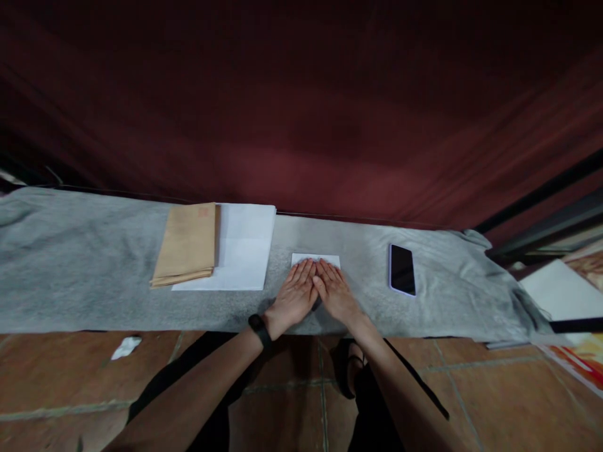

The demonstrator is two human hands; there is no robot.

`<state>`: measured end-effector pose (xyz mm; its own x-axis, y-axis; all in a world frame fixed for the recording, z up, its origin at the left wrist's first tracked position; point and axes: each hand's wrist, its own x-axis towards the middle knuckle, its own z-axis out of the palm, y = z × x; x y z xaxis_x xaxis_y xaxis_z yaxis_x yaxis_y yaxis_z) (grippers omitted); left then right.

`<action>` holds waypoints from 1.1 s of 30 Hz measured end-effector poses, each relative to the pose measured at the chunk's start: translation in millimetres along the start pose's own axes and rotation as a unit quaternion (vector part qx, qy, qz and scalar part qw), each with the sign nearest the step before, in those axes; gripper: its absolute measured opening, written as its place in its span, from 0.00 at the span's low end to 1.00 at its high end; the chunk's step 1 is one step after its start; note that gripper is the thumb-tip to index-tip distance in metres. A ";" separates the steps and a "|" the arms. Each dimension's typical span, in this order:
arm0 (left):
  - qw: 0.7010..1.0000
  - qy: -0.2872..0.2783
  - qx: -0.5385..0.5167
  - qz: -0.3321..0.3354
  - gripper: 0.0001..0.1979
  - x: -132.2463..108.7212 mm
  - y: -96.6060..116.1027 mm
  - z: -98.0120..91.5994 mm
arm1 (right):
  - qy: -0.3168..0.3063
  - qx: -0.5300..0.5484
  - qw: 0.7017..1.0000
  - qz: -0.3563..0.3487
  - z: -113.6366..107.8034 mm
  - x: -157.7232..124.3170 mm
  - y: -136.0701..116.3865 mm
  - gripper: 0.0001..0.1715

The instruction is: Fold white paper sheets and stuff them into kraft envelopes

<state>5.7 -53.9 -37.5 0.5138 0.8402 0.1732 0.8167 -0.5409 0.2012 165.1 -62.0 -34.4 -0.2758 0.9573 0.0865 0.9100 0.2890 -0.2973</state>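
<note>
Both hands rest side by side on a small folded white paper (306, 257), whose far edge shows beyond the fingertips. My left hand (296, 293) lies flat with its fingers stretched forward; a black band is on that wrist. Beside it, my right hand (335, 290) is also flat, its thumb touching the left hand. The near part of the paper is hidden under the palms. To the left, white sheets (245, 245) lie partly under a stack of brown envelopes (191, 242).
A phone (402, 270) with a dark screen lies on the grey cloth (358, 245) to the right. Behind the cloth-covered surface rises a dark red backdrop (301, 144). Below is a tiled floor (282, 408) with a crumpled white scrap (126, 347). A white board-like item (563, 292) is at far right.
</note>
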 end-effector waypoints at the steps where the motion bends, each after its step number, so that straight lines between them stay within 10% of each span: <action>1: 1.000 0.000 0.003 -0.004 0.28 2.0 -0.2 3.1 | 0.000 -0.002 1.000 0.000 2.5 3.0 -2.8 0.35; 33: 0.999 -0.014 0.029 -0.031 0.41 1.3 -34.1 -1.7 | 0.119 -0.111 0.983 0.083 21.0 -2.6 23.6 0.36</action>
<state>-22.0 -34.4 -42.4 0.4686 0.8731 0.1344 0.8604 -0.4856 0.1546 180.7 -57.8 -61.6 -0.0627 0.9573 0.2821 0.9888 0.0979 -0.1124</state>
